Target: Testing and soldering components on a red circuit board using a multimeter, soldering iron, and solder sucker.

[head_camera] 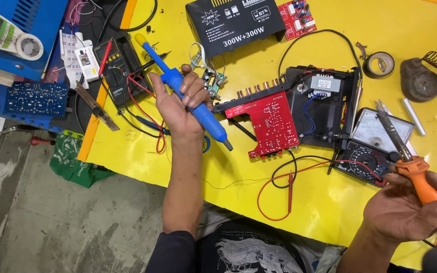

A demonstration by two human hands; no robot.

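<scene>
My left hand (180,103) grips a blue desoldering pump (206,119) with a yellow plunger knob, held above the yellow table (238,162), its tip pointing right toward a red circuit board (271,124). My right hand (405,207) holds an orange-handled soldering iron (421,182) at the lower right, its metal tip aimed up over an analogue multimeter (375,146). The red board lies beside an open black chassis (324,106) holding a small transformer.
A black amplifier case (233,23) lies at the top, with a digital multimeter (117,65) to the left. A tape roll (379,64) and a soldering iron stand (423,76) are at the right. Red and black probe leads (289,192) trail over the table. A blue board (34,98) lies far left.
</scene>
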